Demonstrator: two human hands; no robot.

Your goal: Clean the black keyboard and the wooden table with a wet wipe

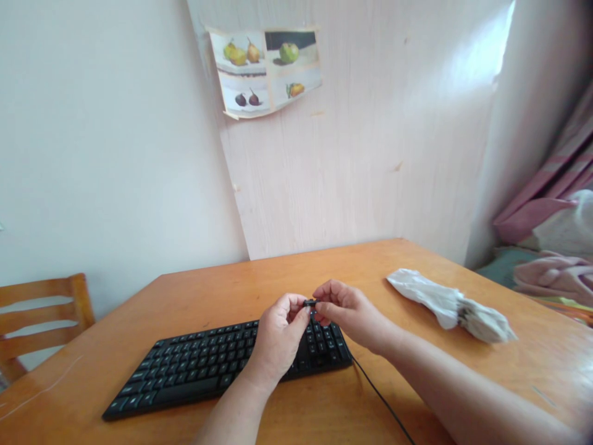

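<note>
Above the right end of a black keyboard [199, 364], my two hands meet. Between them is a small black piece [310, 303] that looks like a keycap. The thumb and fingers of my left hand [282, 330] pinch its left side. My right hand [349, 312] has its thumb and fingertips closed on the other end. The fingers partly cover the piece, so its exact shape is hidden. Among the number keys, a dark gap [319, 361] shows near the keyboard's front edge. My left hand and wrist hide some of the middle keys.
A black cable [380, 395] runs from the keyboard toward the front edge of the wooden table [208, 296]. A crumpled white plastic bag [426, 296] with a greyish bundle [486, 320] lies at the right. A wooden chair [41, 315] stands left, and pink cloth [556, 278] is piled at right.
</note>
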